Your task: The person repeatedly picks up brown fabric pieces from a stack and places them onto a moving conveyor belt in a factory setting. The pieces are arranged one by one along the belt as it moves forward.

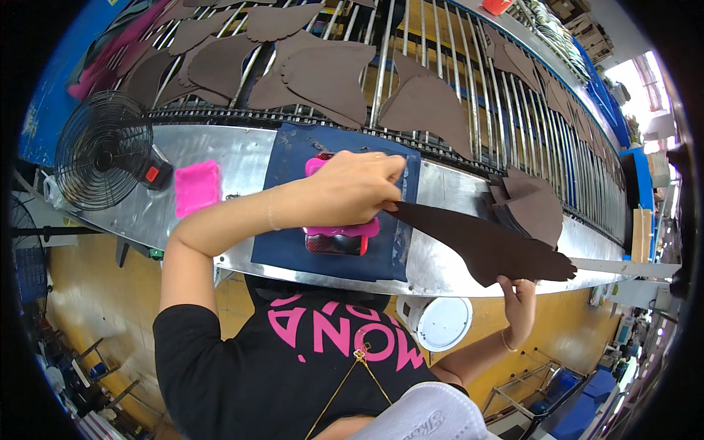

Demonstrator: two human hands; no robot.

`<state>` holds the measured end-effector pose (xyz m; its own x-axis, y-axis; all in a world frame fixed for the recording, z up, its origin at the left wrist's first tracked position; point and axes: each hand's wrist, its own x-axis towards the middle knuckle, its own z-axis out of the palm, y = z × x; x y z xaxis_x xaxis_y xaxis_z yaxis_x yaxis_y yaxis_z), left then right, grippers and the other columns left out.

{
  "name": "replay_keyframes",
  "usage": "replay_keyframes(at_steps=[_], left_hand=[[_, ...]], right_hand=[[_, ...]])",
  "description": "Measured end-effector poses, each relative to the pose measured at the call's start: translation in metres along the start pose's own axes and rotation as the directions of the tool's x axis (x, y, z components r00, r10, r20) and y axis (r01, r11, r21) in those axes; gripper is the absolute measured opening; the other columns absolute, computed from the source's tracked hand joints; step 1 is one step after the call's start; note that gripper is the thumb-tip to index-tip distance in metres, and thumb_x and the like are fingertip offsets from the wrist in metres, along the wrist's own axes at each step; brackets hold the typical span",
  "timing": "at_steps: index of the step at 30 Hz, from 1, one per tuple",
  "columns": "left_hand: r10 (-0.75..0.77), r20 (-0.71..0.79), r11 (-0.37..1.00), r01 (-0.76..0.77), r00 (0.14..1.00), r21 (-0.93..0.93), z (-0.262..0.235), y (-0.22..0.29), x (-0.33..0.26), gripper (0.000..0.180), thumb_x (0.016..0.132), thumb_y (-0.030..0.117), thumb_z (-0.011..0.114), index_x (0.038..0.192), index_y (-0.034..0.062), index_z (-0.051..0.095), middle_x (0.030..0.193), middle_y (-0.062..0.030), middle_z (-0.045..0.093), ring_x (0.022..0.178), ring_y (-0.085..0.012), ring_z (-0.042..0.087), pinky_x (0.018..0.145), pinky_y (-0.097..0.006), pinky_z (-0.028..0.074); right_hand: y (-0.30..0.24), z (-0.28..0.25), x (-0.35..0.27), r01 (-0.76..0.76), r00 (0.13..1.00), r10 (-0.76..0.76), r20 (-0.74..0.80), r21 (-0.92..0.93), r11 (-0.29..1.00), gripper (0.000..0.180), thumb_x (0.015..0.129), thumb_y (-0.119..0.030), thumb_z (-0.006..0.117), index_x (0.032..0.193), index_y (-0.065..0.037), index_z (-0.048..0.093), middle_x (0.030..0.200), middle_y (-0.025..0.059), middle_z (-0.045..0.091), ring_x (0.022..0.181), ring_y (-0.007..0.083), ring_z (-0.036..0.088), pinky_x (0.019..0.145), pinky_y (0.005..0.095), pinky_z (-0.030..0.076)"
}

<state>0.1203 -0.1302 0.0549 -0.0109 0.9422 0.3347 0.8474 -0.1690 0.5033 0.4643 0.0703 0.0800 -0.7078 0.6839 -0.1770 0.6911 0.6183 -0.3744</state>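
Observation:
A dark brown cut piece, leather-like with a scalloped end (484, 242), is stretched between my two hands over the right part of the metal table. My left hand (359, 187) is closed, pinching its narrow tip between thumb and fingers. At its wide end my right hand (519, 301) grips the lower edge, thumb on top. Under my left forearm and hand lies a bright pink tray-like item (341, 229) with a dark red-edged object (334, 245), partly hidden, on a dark blue mat (282, 257). A stack of similar brown pieces (539, 205) sits just beyond the held one.
A chain-driven roller conveyor (378, 88) carrying several brown pieces (326, 73) runs along the far side. A black wire fan (105, 158) and a pink square item (198, 188) are at left on the metal table (242, 158). A white lidded bucket (445, 324) stands below the near edge.

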Motion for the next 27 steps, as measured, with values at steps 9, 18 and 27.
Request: replay_keyframes(at_steps=[9,18,27], left_hand=[[0.385,-0.284,0.872,-0.245,0.878,0.423,-0.056,0.002,0.140,0.003,0.069,0.009,0.066,0.071,0.0116,0.066,0.088,-0.0051,0.049,0.094,-0.0208,0.056,0.068,-0.034,0.052],[0.337,-0.546,0.933,-0.196,0.767,0.300,-0.120,-0.012,0.152,0.033,0.083,0.020,0.065,0.111,0.0038,0.059,0.112,-0.0172,0.049,0.099,-0.0318,0.054,0.085,-0.038,0.045],[-0.253,-0.578,0.937,0.346,0.776,0.054,-0.122,-0.071,-0.002,0.035,0.082,0.022,0.069,0.114,0.0097,0.061,0.105,-0.0078,0.049,0.079,-0.0186,0.051,0.071,-0.029,0.045]], right_hand=[[-0.016,-0.067,0.023,0.118,0.922,0.013,-0.386,0.313,0.942,0.016,0.089,-0.013,0.063,0.098,0.000,0.060,0.067,0.0020,0.057,0.050,0.0067,0.047,0.046,0.0208,0.038],[-0.052,0.103,0.224,0.290,0.947,0.149,-0.285,0.957,-0.016,0.047,0.090,-0.002,0.058,0.128,0.003,0.030,0.094,0.0170,0.060,0.076,0.0290,0.068,0.066,0.0368,0.060],[-0.114,0.201,0.370,0.152,0.974,0.216,-0.073,0.913,-0.378,0.048,0.090,0.011,0.035,0.131,-0.012,0.024,0.120,0.0172,0.048,0.090,0.0343,0.065,0.068,0.0393,0.061]])
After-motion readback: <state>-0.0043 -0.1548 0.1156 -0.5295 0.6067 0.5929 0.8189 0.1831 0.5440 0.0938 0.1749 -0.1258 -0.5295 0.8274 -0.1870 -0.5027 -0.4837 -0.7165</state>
